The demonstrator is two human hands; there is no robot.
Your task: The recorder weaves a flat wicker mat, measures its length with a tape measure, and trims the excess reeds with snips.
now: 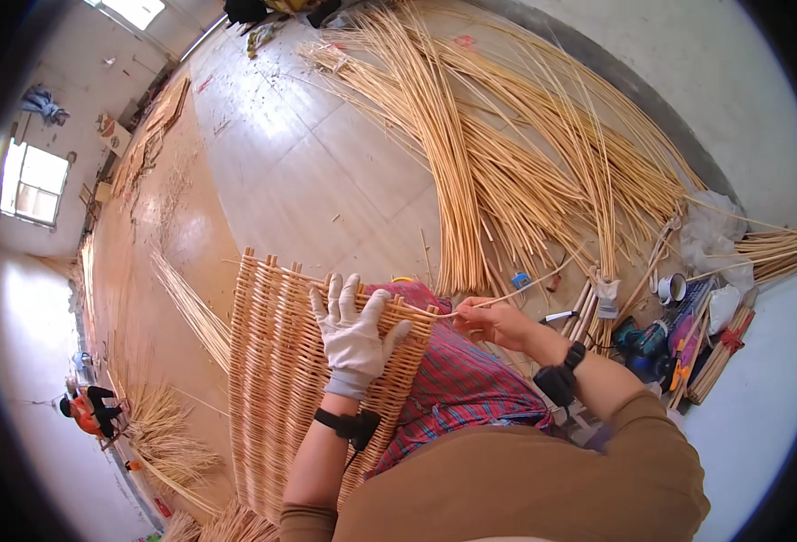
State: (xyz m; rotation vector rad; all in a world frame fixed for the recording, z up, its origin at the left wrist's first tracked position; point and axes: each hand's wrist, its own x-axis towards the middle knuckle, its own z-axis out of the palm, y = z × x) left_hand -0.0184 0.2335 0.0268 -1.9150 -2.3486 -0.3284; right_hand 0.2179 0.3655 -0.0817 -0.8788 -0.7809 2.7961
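Observation:
A woven wicker panel (272, 388) leans across my lap, its upright stake ends sticking up along the top edge. My left hand (355, 334), in a white glove, lies flat on it near the top, fingers spread. Just off the panel's upper right corner, my bare right hand (498, 323) pinches a thin, pale wicker rod (543, 278). One part of the rod runs from these fingers to the panel's top edge; the other trails up to the right. A red and blue checked cloth (470, 379) covers my legs beneath.
Long wicker rods (452, 154) lie in heaps ahead. To the right are a white tape roll (672, 288), a teal power drill (642, 343), a blue tape measure (520, 280) and plastic bags (714, 226). Far left, a person in orange (84, 414) sits beside more rods (168, 434).

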